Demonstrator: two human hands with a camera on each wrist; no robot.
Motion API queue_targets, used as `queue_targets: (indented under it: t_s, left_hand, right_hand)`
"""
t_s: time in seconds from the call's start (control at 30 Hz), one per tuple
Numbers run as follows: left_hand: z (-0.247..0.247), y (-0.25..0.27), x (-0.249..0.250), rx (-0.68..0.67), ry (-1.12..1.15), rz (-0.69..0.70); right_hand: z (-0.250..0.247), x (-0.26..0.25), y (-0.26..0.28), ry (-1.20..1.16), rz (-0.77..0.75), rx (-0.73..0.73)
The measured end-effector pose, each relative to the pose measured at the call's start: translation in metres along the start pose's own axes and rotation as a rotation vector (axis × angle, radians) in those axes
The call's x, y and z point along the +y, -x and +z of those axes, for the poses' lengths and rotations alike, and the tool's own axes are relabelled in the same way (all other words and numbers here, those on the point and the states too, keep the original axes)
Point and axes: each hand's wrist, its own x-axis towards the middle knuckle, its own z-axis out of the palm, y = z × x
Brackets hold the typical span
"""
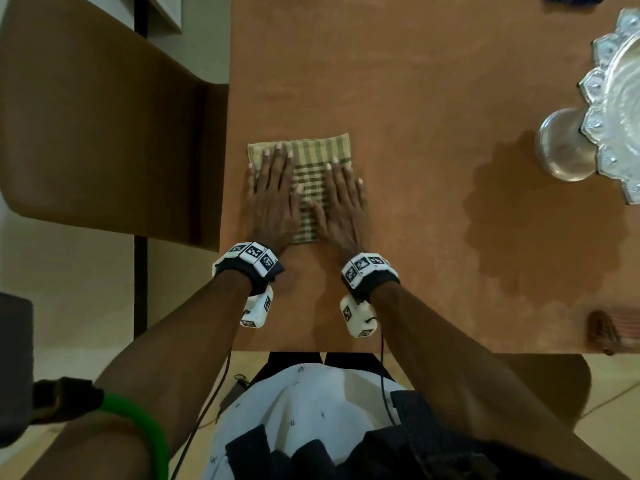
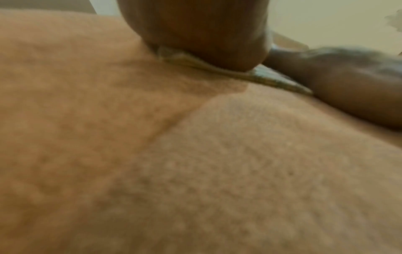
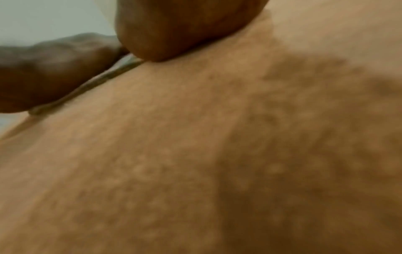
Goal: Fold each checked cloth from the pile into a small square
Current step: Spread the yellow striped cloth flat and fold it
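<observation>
Hands [image 1: 273,199] [image 1: 341,202] flat on folded cloth [image 1: 311,157] near table's [image 1: 415,81] left edge.

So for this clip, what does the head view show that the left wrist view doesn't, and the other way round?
Only the head view shows the fingers of both hands spread flat on the folded green-and-cream checked cloth, plus the ornate silver stand and the brown chair.

Only the left wrist view shows the cloth's layered edge pinned under the heel of the left hand.

Both show the right hand and the tan table.
</observation>
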Motion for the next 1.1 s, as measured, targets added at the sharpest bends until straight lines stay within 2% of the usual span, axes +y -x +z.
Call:
queue_targets:
  t_s: [0.1,0.2,0.27,0.37,0.43,0.5,0.67,0.83,0.93,1.0,1.1]
  left_hand:
    - [0.0,0.002,-0.011,0.04,0.014,0.018]
    - [-0.004,0.009,-0.019,0.13,0.078,-0.053]
    - [-0.01,0.015,-0.017,0.197,0.158,-0.175]
    - [-0.018,0.019,-0.009,0.272,0.264,-0.441]
    - [-0.022,0.017,-0.002,0.265,0.331,-0.533]
    - [-0.027,0.016,0.002,0.226,0.392,-0.58]
    - [-0.048,0.006,-0.002,-0.011,0.416,-0.781]
    - [-0.059,-0.007,-0.012,-0.184,0.451,-0.753]
    - [-0.058,-0.01,-0.018,-0.233,0.489,-0.748]
    - [-0.058,-0.009,-0.019,-0.214,0.565,-0.73]
    - [-0.059,-0.003,-0.017,-0.099,0.794,-0.725]
  right_hand:
    - [-0.009,0.024,0.009,0.052,0.052,0.015]
    - [-0.022,0.031,0.012,0.04,0.143,0.009]
    - [-0.032,0.025,0.009,0.037,0.253,0.088]
    - [-0.043,0.007,-0.001,-0.029,0.397,0.262]
    - [-0.046,-0.001,-0.013,-0.145,0.503,0.245]
    - [-0.045,-0.003,-0.026,-0.273,0.602,0.167]
    - [-0.05,0.0,-0.047,-0.352,0.695,-0.031]
    - [-0.066,-0.001,-0.05,-0.442,0.711,-0.111]
    - [-0.067,0.002,-0.046,-0.551,0.732,-0.134]
    - [-0.067,0.007,-0.042,-0.617,0.742,-0.098]
    - [-0.072,0.013,-0.037,-0.703,0.727,-0.023]
